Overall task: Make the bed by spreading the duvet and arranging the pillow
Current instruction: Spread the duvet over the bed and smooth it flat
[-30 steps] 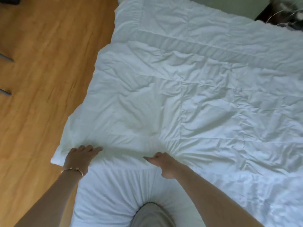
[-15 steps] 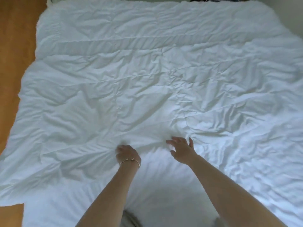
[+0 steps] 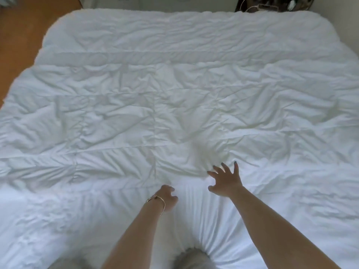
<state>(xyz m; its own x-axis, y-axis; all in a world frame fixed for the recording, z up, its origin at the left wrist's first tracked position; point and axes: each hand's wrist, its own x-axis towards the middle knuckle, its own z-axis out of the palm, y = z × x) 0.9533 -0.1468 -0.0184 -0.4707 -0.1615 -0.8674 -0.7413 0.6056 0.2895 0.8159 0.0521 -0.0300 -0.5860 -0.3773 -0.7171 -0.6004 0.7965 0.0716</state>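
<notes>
A white quilted duvet (image 3: pixel 174 94) lies spread and wrinkled over the whole bed, its near edge running across just beyond my hands. Below that edge shows the white fitted sheet (image 3: pixel 194 220). My left hand (image 3: pixel 168 198), with a thin bracelet at the wrist, sits at the duvet's near edge with curled fingers; whether it pinches cloth is unclear. My right hand (image 3: pixel 226 180) hovers with fingers spread over the edge, where creases fan out, and holds nothing. No pillow is in view.
Wooden floor (image 3: pixel 21 35) runs along the bed's left side. A dark nightstand with cables (image 3: pixel 272 4) stands past the far right corner, next to a pale wall (image 3: pixel 342 26). My grey-clad knees (image 3: pixel 191 258) press on the sheet at the bottom.
My view has swung right from the bed's left corner to its middle. Both hands moved right along the duvet's near edge. The right hand has lifted and spread its fingers.
</notes>
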